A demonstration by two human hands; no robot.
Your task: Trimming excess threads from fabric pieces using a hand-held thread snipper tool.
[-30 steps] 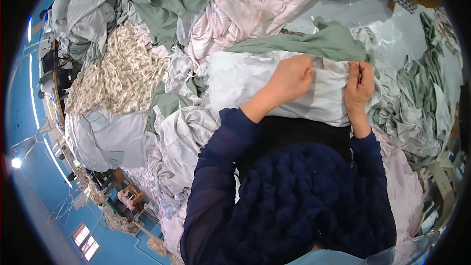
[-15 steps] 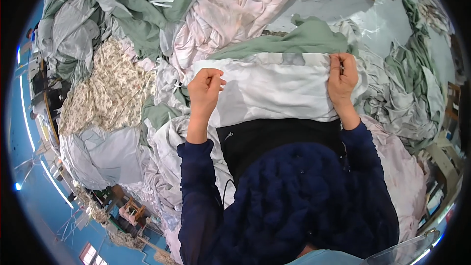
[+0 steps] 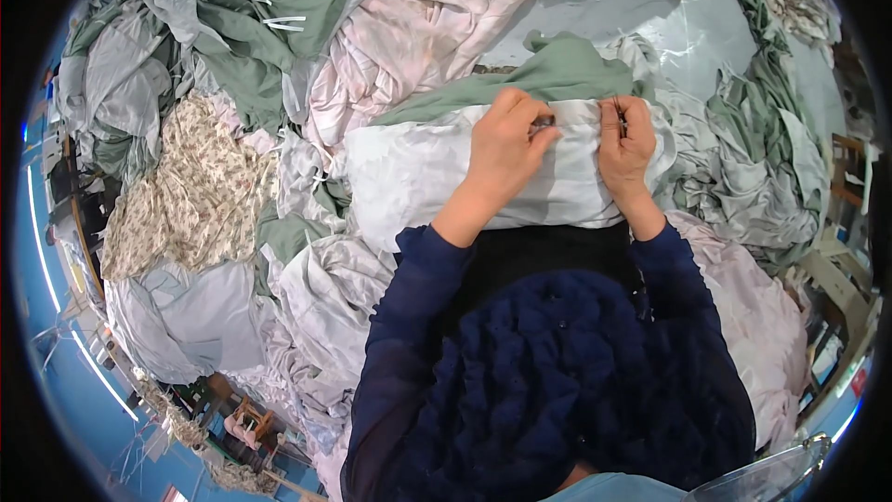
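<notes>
A pale white-grey garment (image 3: 427, 177) lies spread in front of me on top of a fabric heap. My left hand (image 3: 506, 144) pinches its far edge near the middle. My right hand (image 3: 627, 144) grips the same edge just to the right, the two hands almost touching. A sage green cloth (image 3: 557, 74) lies right behind the edge that both hands hold. My dark blue sleeves come up from the lower edge.
Piles of cloth surround me: a floral fabric (image 3: 190, 191) at left, green garments (image 3: 269, 28) at upper left, pink cloth (image 3: 418, 28) at top centre, grey-green pieces (image 3: 771, 149) at right. A grey tabletop (image 3: 650, 19) shows at the back. Blue floor at far left.
My hands were wide apart half a second ago, stretching the garment's edge; now the left hand has come rightward and both hands meet at the edge.
</notes>
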